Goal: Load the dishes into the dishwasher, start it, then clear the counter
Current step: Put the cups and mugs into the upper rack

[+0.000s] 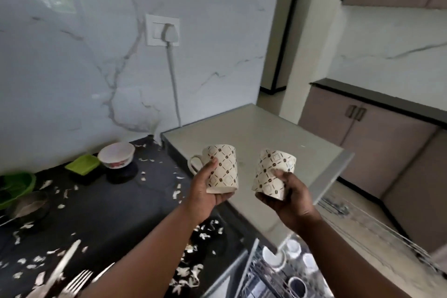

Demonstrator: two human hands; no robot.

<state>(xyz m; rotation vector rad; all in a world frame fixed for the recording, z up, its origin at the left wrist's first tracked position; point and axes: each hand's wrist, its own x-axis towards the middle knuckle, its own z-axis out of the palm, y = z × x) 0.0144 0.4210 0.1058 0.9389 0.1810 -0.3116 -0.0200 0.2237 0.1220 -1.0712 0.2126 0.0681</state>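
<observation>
left hand grips one mug, right hand grips another mug, both tipped in air above the grey worktop edge. either could slip from the one-handed holds, or clip that edge going down. open room lies at 5 o'clock, over the rack, already partly filled.

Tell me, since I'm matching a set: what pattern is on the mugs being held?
Cream with a dark diamond lattice, on both the left mug and right mug; head view.
</observation>
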